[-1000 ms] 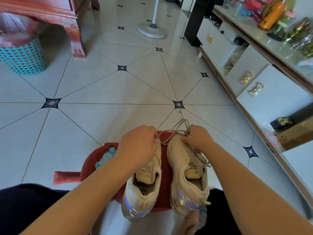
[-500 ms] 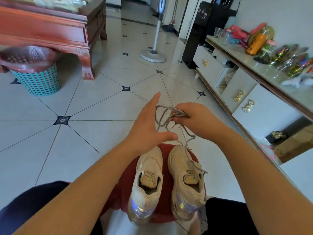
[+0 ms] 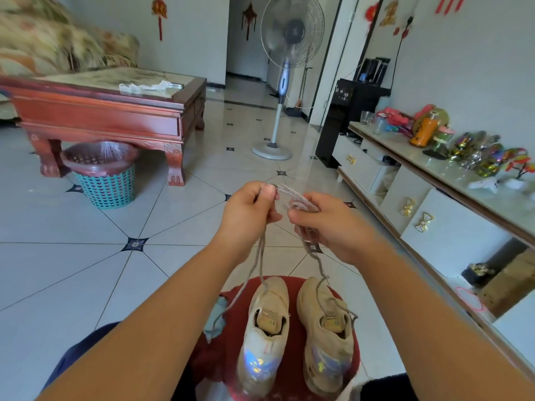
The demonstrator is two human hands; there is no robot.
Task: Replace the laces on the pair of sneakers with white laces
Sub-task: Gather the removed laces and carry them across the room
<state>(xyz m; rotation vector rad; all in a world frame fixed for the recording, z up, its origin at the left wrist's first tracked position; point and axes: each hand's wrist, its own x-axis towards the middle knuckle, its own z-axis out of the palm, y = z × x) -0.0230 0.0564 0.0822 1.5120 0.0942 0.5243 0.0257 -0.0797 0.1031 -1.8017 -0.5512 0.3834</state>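
Observation:
Two beige sneakers, the left sneaker [image 3: 265, 334] and the right sneaker [image 3: 327, 334], stand side by side on a red stool [image 3: 228, 342] between my knees. A grey lace [image 3: 289, 196] is stretched between my hands, raised well above the shoes. My left hand [image 3: 249, 215] pinches one end of the bundled lace; a strand hangs from it down past the left sneaker. My right hand [image 3: 333, 224] grips the other part, and a strand runs from it down into the right sneaker's eyelets. No white laces show.
A teal bin [image 3: 107, 180] stands under a red wooden coffee table [image 3: 101, 117] at the left. A standing fan [image 3: 278, 111] is ahead. A white cabinet [image 3: 434, 215] with cluttered top runs along the right. Tiled floor lies all around.
Both hands rose from the sneakers' toes, lifting the grey lace. My left hand, open half a second ago, now pinches the lace. The camera tilted up.

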